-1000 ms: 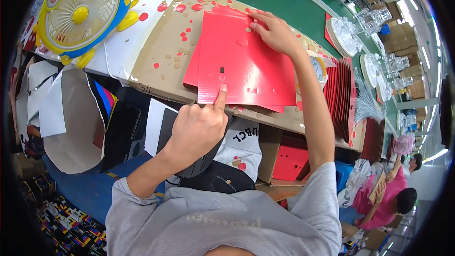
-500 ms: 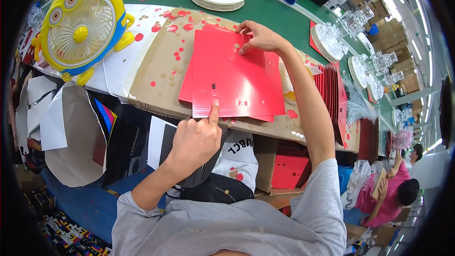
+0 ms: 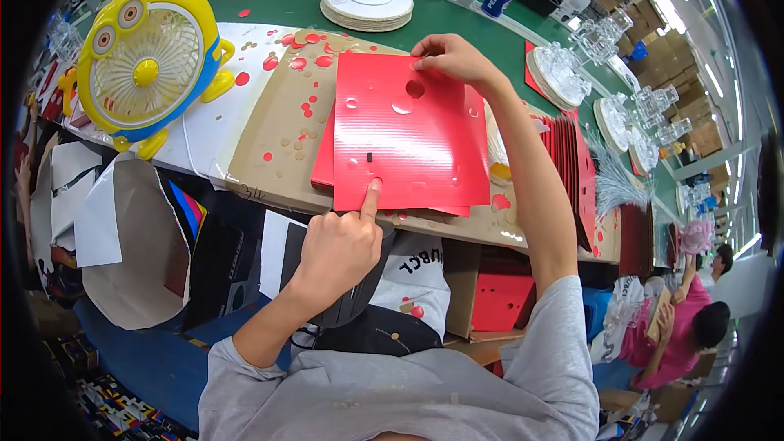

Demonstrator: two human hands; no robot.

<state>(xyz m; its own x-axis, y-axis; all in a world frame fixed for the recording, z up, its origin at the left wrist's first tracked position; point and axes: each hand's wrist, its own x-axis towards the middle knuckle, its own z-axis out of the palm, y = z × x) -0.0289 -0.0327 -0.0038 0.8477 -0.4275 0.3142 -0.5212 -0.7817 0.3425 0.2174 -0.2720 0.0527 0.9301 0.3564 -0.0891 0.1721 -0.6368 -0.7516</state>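
The left hand (image 3: 339, 249) presses one fingertip, the others curled, on the red corrugated plastic sheet (image 3: 408, 135); right hand (image 3: 449, 57) fingers pinch its far edge, probably. Uneven pressure could skew it off the stack.

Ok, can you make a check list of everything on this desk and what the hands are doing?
Surface: brown cardboard sheet on a green table.
Job's things: red card with a round hole, on more red sheets.
Clutter: red and tan paper dots; yellow fan; stack of red cards.
Grippers: left hand pokes the card's near edge; right hand pinches its far edge.
Cables: nothing seen.
Surroundings: clear plastic pieces; another person.
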